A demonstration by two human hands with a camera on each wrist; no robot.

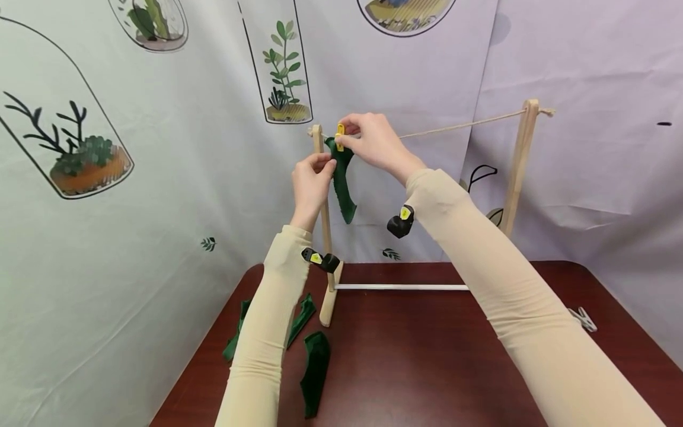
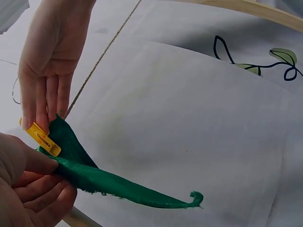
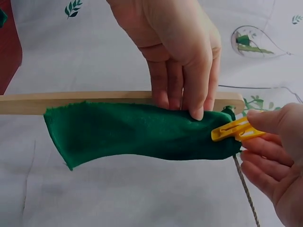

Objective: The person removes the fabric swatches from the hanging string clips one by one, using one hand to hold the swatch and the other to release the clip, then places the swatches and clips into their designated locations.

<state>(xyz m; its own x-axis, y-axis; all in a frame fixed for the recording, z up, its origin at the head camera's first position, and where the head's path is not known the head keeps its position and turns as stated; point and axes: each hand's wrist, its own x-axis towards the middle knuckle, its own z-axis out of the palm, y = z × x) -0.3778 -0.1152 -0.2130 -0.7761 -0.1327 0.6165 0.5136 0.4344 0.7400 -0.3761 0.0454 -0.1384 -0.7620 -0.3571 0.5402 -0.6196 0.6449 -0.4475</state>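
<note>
A dark green strip of cloth point(image 1: 344, 184) hangs over the rope at its left end, beside the left wooden post point(image 1: 326, 231). My right hand point(image 1: 376, 142) pinches a yellow clothespin point(image 3: 236, 129) between thumb and fingers, and the clothespin sits over the cloth's top at the rope. Just below and to the left, my left hand point(image 1: 312, 184) pinches the cloth's edge between thumb and fingers, close to the post. In the left wrist view the cloth point(image 2: 123, 187) trails away from both hands, its far tip curled.
The rope point(image 1: 464, 126) runs to the right post point(image 1: 520, 166); a white bar point(image 1: 400, 287) joins the posts low down. Several more green cloth pieces point(image 1: 316, 370) lie on the dark red table point(image 1: 405, 367) at left. A pale clothespin point(image 1: 584, 319) lies at the right, partly behind my sleeve.
</note>
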